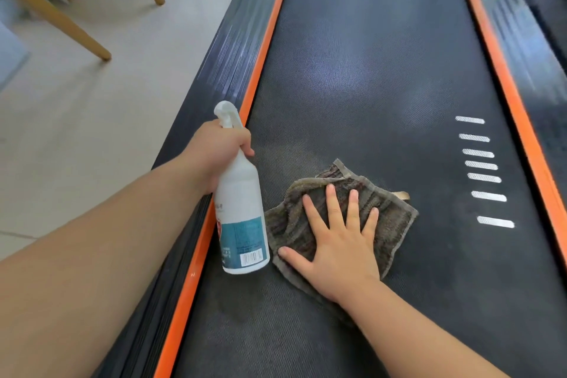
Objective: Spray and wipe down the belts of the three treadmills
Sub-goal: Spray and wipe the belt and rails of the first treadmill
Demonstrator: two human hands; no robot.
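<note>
A dark treadmill belt [368, 70] with orange side strips runs away from me. My left hand [214, 150] grips the neck of a white spray bottle [242, 215] with a teal label, held over the belt's left edge. My right hand [337, 239] presses flat, fingers spread, on a folded grey-brown cloth [389, 212] lying on the belt's middle. Damp, darker patches show on the belt around and below the cloth.
Wooden chair legs [61, 18] stand on the pale floor [92, 132] to the left. An orange strip [264, 49] and ribbed black side rail border the belt's left; another orange strip [503, 70] lines the right. White dash marks [481, 166] sit near the right edge.
</note>
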